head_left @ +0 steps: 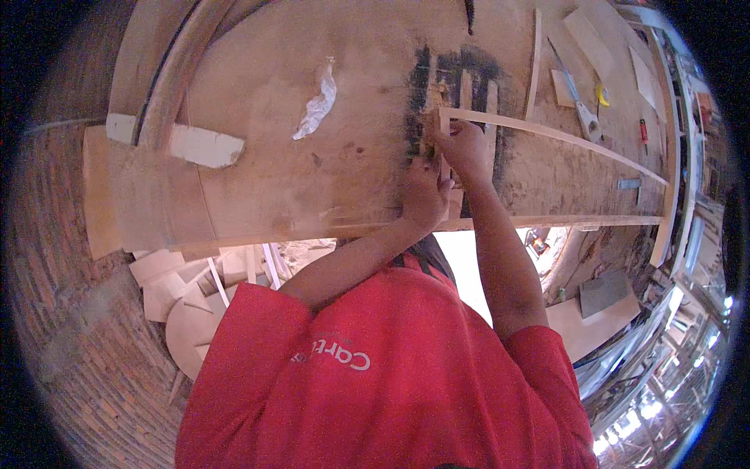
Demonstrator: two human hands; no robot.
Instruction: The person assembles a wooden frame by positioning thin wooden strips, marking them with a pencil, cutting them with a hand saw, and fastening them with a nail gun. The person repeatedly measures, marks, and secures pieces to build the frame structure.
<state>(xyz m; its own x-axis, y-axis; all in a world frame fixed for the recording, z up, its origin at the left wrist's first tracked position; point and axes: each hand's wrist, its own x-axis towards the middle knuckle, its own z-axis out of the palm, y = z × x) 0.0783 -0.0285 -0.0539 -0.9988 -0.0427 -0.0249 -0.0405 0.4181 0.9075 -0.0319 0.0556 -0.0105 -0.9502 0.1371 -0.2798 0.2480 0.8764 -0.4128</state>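
Note:
My left hand (426, 192) is closed around a short upright wooden strip near the front edge of the workbench. Above and to its right, my right hand (469, 153) is closed with its fingers bent at the corner where that strip meets a long wooden strip (562, 134). The long strip runs from this corner off to the right across the bench. What lies between my right fingertips is too small to make out. Under and behind the corner, the bench top (266, 184) has dark scorched-looking patches and a few narrow wood pieces.
A handsaw (587, 119), a yellow tape measure (601, 95) and a red screwdriver (644, 134) lie on the right, near thin wood offcuts. Crumpled clear plastic (316, 106) lies left of centre. A whitish block (206, 146) sits farther left. Wood scraps (191, 324) are piled below the bench.

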